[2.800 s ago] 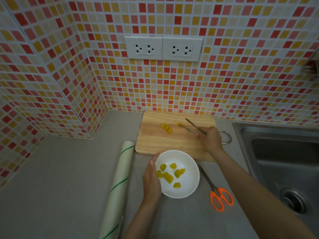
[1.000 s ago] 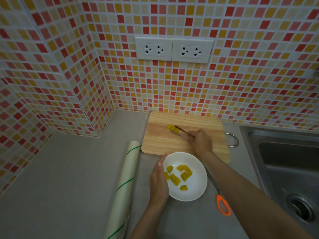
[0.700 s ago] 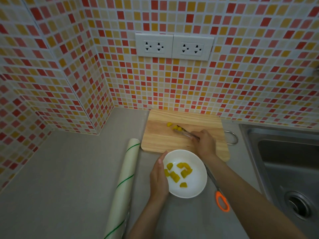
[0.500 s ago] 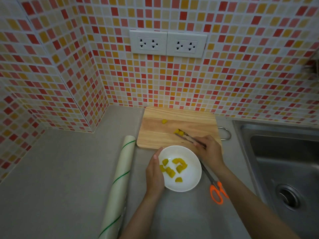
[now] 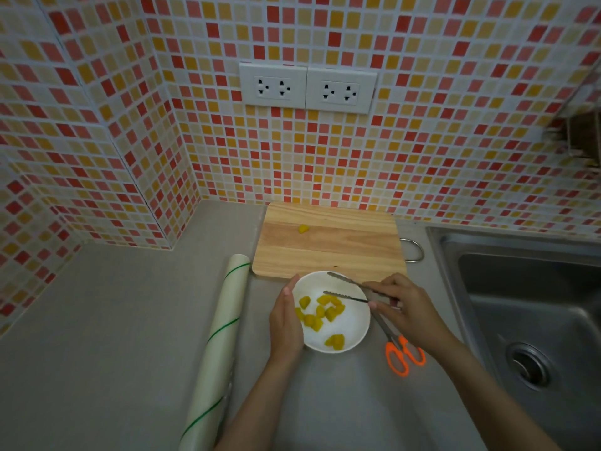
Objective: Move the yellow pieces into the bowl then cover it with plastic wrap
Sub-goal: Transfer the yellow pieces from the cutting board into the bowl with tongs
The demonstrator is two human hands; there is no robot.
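Pretty far along on the first half, by the look of it. Most of the yellow pieces (image 5: pixel 320 312) are already piled in the white bowl (image 5: pixel 353 336), and just one last piece (image 5: pixel 303 228) is left on the cutting board (image 5: pixel 328 252). The bowl's rim is cupped by the left hand (image 5: pixel 286 323), while the tongs (image 5: pixel 346 288) are gripped in the right hand (image 5: pixel 403 304), spread open over the bowl with nothing between them. The plastic wrap roll (image 5: pixel 216 346) is seen untouched beside the bowl, so covering isn't started yet.
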